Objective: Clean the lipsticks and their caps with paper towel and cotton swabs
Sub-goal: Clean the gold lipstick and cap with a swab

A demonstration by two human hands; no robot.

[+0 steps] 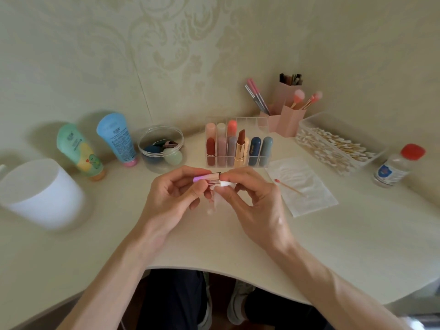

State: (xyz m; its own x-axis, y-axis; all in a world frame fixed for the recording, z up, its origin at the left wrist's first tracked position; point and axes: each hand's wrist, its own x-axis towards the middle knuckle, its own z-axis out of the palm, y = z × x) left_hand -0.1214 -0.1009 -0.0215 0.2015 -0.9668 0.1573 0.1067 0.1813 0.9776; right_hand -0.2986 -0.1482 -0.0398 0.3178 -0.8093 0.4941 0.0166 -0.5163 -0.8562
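My left hand (173,196) grips a pink-purple lipstick tube (206,178) with a silver end, held level above the desk. My right hand (252,198) pinches a small white piece of paper towel (225,184) against the tube's silver end. A used cotton swab (289,186) with a red tip lies on a flat paper towel (309,196) to the right. Behind my hands stands a clear organizer (238,148) with several lipsticks, one of them uncapped with a brown bullet (241,145).
A clear box of cotton swabs (333,146) and a red-capped bottle (397,166) sit at the right. Pink brush holders (283,115) stand at the back. At the left are a white cup (40,194), two tubes (116,139) and a round sponge jar (162,148).
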